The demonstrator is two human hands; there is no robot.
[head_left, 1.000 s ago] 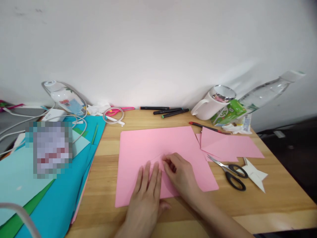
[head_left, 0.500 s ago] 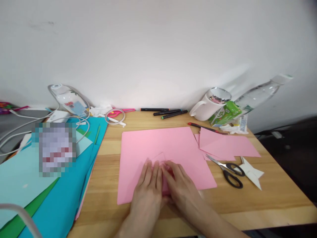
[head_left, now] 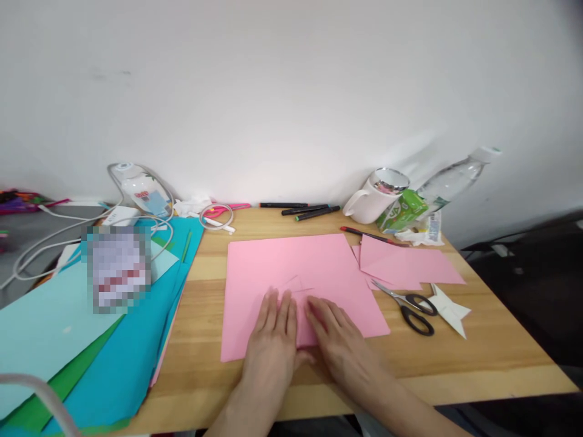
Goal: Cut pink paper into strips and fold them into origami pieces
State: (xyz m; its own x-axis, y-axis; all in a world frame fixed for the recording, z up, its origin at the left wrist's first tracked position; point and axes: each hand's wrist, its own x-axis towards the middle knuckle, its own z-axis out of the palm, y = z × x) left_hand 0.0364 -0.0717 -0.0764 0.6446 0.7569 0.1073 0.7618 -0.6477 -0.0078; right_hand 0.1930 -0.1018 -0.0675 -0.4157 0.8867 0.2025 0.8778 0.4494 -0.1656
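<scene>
A small folded piece of pink paper [head_left: 290,283] lies on a large pink sheet [head_left: 285,255], mostly covered by my hands. Flat across its left part, my left hand [head_left: 272,340] is open, fingers stretched out and thumb pointing right. At the paper's right side, my right hand [head_left: 341,337] has its fingers bent and drawn together, fingertips on the folded paper; their exact hold is partly hidden. Black-handled scissors [head_left: 405,306] lie to the right of the sheet, beside a folded white paper shape [head_left: 450,311] with pointed corners.
More pink paper pieces [head_left: 410,264] lie behind the scissors. Several black markers [head_left: 314,211] rest by the wall. At back right are a white mug [head_left: 371,200], a green carton [head_left: 403,211] and a clear bottle [head_left: 455,179]. Blue sheets [head_left: 122,370] and cables cover the left side.
My right hand has slid slightly right, away from my left fingers, showing more of the folded paper between them. The camera view has shifted a little.
</scene>
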